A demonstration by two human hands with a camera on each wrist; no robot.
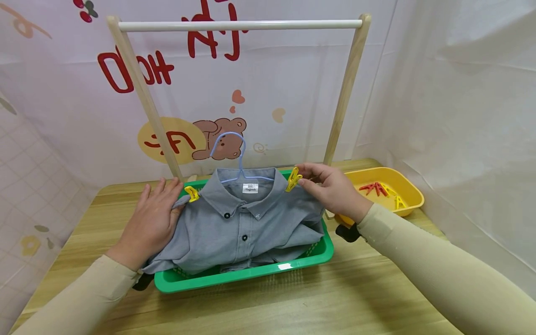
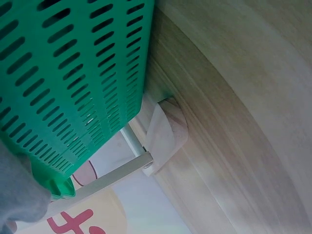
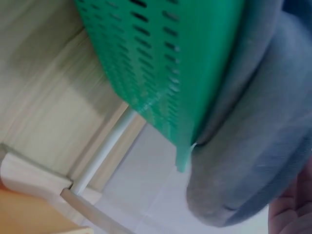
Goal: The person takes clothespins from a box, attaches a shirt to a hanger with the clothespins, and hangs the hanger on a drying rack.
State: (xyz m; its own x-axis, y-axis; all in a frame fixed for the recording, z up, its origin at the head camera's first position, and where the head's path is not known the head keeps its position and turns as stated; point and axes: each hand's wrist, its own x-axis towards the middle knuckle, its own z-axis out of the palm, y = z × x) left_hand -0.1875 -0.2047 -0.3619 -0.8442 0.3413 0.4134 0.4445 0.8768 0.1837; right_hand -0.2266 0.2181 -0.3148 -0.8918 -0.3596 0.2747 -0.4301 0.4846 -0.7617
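A grey button-up shirt (image 1: 247, 218) lies in a green basket (image 1: 251, 274), draped over a blue hanger (image 1: 242, 158) whose hook stands up from the collar. My right hand (image 1: 335, 188) pinches a yellow clothespin (image 1: 293, 180) at the shirt's right-hand shoulder, beside the collar. Another yellow clothespin (image 1: 192, 193) sits on the left-hand shoulder. Beside it, my left hand (image 1: 152, 218) rests against the shirt's shoulder with its fingers extended and spread; part of its thumb is hidden. Grey cloth also shows in both wrist views, hanging over the basket edge.
Behind the basket stands a rack with wooden posts (image 1: 346, 93) and a white top bar (image 1: 243, 25). At right, a yellow tray (image 1: 412, 197) holds red clothespins (image 1: 375, 188) and yellow ones. All stand on a wooden table (image 1: 293, 307) before a printed wall sheet.
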